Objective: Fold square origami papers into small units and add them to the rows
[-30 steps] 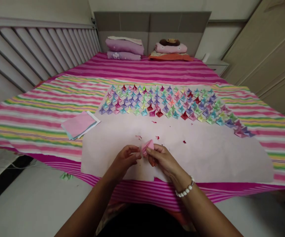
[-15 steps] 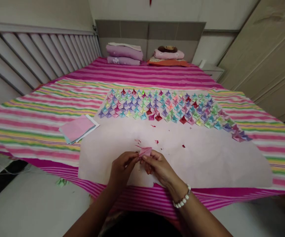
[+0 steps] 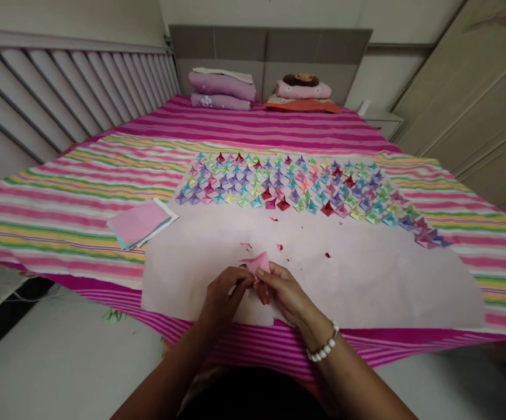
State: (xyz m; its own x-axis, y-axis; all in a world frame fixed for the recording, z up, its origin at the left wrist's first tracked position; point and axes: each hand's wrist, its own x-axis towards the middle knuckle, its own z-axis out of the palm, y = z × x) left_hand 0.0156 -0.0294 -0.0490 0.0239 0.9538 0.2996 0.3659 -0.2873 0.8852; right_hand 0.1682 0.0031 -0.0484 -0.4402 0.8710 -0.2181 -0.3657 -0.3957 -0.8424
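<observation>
Pink paper [image 3: 260, 262] is lower ctr of frame, part-folded: pointed top, thin tail out to the left, crisp creases. L hand [image 3: 222, 294] seems to pinch its lower L edge btwn thumb & fingers; R hand [image 3: 285, 291] grips its lower R w/ thumb flat on the front. Looks mid-fold, final shape n/y there. Approx. 5 rows of folded pieces [image 3: 295, 195], small, peaked, multicol., look done & fill the upper half of the pale sheet [image 3: 366, 274], mid-frame; its smooth, matte lower half is mostly bare bar a few torn red scraps [image 3: 279, 248]. Stack of flat sheets [image 3: 136, 221], pink on top, blue & white under, sits mid-L, unfolded, so paper's left. Beneath: soft striped cloth [image 3: 69, 198], slightly rumpled, over the bed; hard grey headboard [image 3: 235, 46] top ctr.
</observation>
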